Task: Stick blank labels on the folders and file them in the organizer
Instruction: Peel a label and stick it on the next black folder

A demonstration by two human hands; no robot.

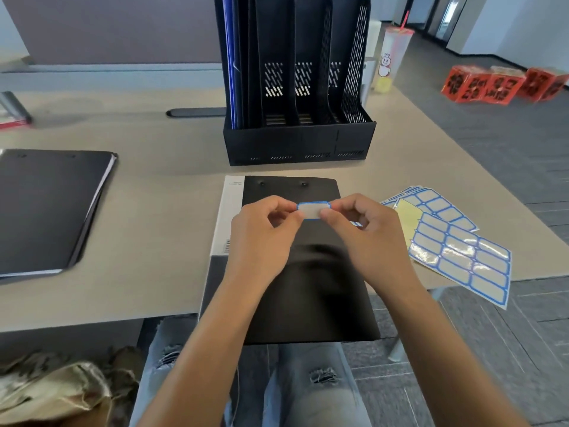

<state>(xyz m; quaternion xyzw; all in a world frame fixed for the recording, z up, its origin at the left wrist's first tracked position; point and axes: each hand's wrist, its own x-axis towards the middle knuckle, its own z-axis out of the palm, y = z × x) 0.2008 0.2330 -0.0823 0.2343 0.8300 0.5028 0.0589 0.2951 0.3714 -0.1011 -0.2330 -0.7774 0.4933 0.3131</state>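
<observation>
A black folder (308, 272) is laid flat over the near table edge, ready for labelling. Above it, a blank label (313, 210) is pinched at its ends by the left hand (261, 238) and right hand (366, 238), kept taut for placing. Label sheets (462, 257) lie right. Farther off, the organizer (295, 87) is stood, folders filed leftmost.

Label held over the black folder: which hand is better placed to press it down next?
Probably left: both hands pinch the label, but the left hand lies wholly over the folder, the right hand nearer its edge.
</observation>
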